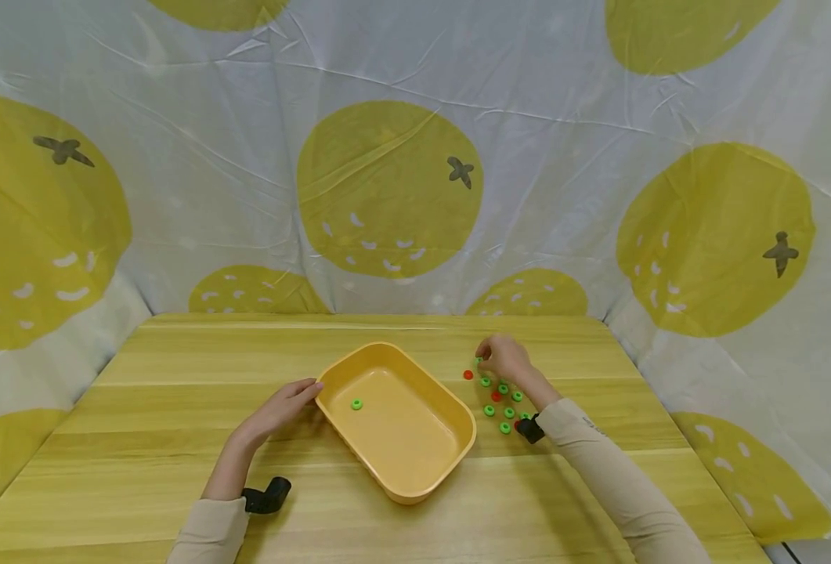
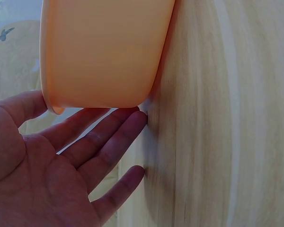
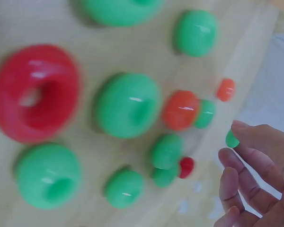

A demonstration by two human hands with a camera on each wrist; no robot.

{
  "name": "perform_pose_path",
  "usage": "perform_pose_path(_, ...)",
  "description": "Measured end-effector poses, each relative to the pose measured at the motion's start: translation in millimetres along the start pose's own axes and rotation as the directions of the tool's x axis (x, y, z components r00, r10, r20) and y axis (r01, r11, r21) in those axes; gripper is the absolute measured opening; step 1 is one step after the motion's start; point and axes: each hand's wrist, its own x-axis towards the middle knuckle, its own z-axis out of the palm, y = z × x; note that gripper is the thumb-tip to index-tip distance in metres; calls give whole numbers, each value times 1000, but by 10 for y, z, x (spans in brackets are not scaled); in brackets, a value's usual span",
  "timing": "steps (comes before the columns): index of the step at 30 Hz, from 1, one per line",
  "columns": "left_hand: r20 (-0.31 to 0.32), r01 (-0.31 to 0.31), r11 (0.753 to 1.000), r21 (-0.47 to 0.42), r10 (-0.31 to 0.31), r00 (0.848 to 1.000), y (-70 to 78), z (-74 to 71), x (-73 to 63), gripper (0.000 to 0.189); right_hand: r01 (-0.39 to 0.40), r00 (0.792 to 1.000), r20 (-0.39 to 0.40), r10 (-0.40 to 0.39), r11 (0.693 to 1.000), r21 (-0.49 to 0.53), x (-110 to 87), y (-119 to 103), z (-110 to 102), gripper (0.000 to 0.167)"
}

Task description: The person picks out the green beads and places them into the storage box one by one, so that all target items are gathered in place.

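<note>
A yellow-orange plastic basin sits at an angle on the table, one green ring lying on its floor. My left hand holds the basin at its left corner; in the left wrist view the thumb is at the rim and the fingertips lie along the outer wall. Over on the right, my right hand pinches a small green ring between thumb and index finger, the other fingers loosely bent. Several green rings and a few red ones are scattered beneath that hand and wrist.
The wood-grain table meets a hanging cloth with yellow fruit prints at its back and sides. A black wrist strap mount shows on the left arm, another mount on the right, close above some rings.
</note>
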Motion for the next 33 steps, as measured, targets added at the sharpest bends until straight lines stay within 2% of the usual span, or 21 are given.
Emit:
perform_pose_path(5, 3, -7, 1000, -7, 7, 1000, -3, -1, -3, 64, 36, 999, -29, -35, 999, 31, 24, -101, -138, 17)
perform_pose_path(10, 4, -7, 1000, 0, 7, 1000, -2, -2, -13, 65, 79, 996, -39, -77, 995, 54, 54, -295, -274, 18)
perform_pose_path(16, 1, -6, 1000, -2, 6, 1000, -3, -2, -16, 65, 128, 991, -41, -125, 989, 79, 89, -636, -379, 21)
perform_pose_path(20, 1, -10, 1000, -2, 10, 1000, -2, -3, -12, 64, 191, 981, -37, -189, 976, 105, 100, -902, -405, 21)
perform_pose_path(27, 13, -48, 999, -1, 48, 999, -3, 5, 5, 59, 312, 949, -55, -309, 948, 58, 109, -1343, -334, 18)
perform_pose_path(33, 25, -54, 998, 20, 54, 998, 15, 2, -9, 60, 371, 927, 15, -374, 925, 76, 80, -1661, -136, 15)
